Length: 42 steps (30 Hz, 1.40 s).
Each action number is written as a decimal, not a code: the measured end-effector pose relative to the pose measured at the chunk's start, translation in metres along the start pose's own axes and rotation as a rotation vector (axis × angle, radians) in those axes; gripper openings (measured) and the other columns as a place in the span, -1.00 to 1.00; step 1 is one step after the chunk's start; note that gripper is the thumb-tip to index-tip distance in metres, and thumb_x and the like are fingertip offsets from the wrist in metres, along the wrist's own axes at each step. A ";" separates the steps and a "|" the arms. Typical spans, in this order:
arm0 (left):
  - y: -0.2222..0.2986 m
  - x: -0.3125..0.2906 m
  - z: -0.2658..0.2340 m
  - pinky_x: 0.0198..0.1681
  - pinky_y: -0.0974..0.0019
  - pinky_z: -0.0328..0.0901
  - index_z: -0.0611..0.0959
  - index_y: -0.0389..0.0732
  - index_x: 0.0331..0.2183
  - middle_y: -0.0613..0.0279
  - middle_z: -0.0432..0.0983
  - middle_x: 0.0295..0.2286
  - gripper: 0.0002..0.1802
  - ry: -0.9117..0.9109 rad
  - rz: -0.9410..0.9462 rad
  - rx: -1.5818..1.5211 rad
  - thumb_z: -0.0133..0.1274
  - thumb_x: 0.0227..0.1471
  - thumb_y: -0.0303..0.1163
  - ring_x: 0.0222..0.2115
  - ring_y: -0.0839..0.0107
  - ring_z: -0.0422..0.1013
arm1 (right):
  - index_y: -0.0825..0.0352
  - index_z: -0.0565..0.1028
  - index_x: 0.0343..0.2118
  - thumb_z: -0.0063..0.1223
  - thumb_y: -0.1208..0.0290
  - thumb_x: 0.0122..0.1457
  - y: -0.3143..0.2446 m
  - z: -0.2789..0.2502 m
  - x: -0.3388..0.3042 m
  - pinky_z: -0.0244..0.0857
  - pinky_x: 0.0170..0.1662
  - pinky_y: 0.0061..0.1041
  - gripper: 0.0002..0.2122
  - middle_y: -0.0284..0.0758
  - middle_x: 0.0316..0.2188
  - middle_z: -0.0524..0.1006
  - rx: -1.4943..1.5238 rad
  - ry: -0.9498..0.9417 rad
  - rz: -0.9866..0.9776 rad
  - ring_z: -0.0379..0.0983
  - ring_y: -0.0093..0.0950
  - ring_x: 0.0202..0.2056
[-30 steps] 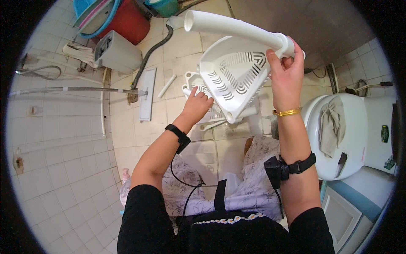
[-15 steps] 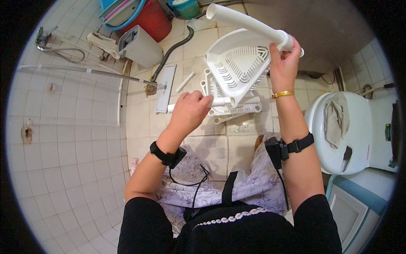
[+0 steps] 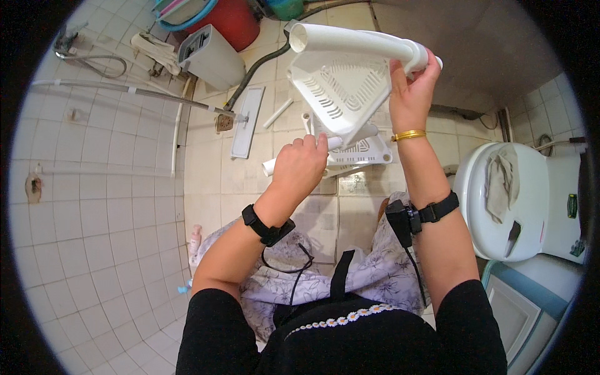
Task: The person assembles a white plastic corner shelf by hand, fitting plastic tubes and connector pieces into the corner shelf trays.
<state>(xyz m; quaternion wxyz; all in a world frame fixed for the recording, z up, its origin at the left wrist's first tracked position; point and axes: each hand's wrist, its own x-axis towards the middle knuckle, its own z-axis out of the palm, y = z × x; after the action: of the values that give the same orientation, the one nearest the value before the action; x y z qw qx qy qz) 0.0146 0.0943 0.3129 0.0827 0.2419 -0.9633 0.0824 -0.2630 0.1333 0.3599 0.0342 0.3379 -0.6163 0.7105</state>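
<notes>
A white plastic corner shelf (image 3: 340, 87), fan-shaped with slots, is held up and tilted between my two hands. At its far right corner my right hand (image 3: 414, 84) grips the collar where a thick white tube (image 3: 350, 44) is fitted; that tube points left. My left hand (image 3: 299, 164) is wrapped round a second white tube (image 3: 269, 167), whose inner end meets the shelf's near corner. Whether this end is fully seated cannot be seen. More white shelves (image 3: 365, 152) lie stacked on the floor below, partly hidden by the raised one.
A loose white tube (image 3: 278, 114) and a flat mop (image 3: 248, 122) lie on the tiled floor to the left. Farther back stand a grey bin (image 3: 212, 57), a red bucket (image 3: 234, 25) and a dark hose (image 3: 262, 61). A toilet (image 3: 475, 194) with a cloth on its lid is at right.
The shelf and its upper tube have tipped and shifted slightly left. My left hand has moved a little right along with its tube, which now slants more.
</notes>
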 end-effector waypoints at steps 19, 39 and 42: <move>-0.041 -0.008 -0.031 0.08 -0.08 0.57 0.77 -0.22 0.22 -0.01 0.78 -0.15 -0.53 0.017 0.091 -0.232 0.28 0.44 -0.16 -0.08 -0.05 0.70 | 0.33 0.37 0.46 0.48 0.16 0.48 0.026 0.017 0.003 0.54 0.21 -0.25 -0.33 -0.19 0.14 0.62 -0.014 -0.032 0.028 0.59 -0.33 0.09; -0.159 -0.055 -0.004 0.34 -0.30 0.53 0.85 0.05 -0.08 0.34 0.85 -0.01 -0.78 0.280 0.035 -0.107 0.31 0.24 -0.41 0.02 0.18 0.75 | 0.30 0.31 0.58 0.29 0.00 0.58 0.006 0.004 0.008 0.70 -0.15 -0.43 -0.29 -0.30 0.13 0.70 0.336 -0.246 0.629 0.73 -0.50 -0.03; -0.151 -0.049 -0.004 0.16 -0.17 0.64 0.85 0.05 -0.12 0.36 0.86 -0.10 -0.81 0.373 0.008 -0.049 0.32 0.23 -0.42 -0.11 0.21 0.77 | 0.31 0.26 0.62 0.24 0.06 0.60 -0.001 0.011 0.006 0.65 -0.08 -0.48 -0.29 -0.30 0.16 0.71 0.235 -0.184 0.589 0.70 -0.49 0.06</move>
<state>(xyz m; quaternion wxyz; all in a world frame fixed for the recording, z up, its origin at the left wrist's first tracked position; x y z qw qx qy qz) 0.1304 -0.0134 0.3252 0.2652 0.2164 -0.9340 0.1026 -0.2622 0.1213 0.3641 -0.2676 0.2097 -0.6018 0.7227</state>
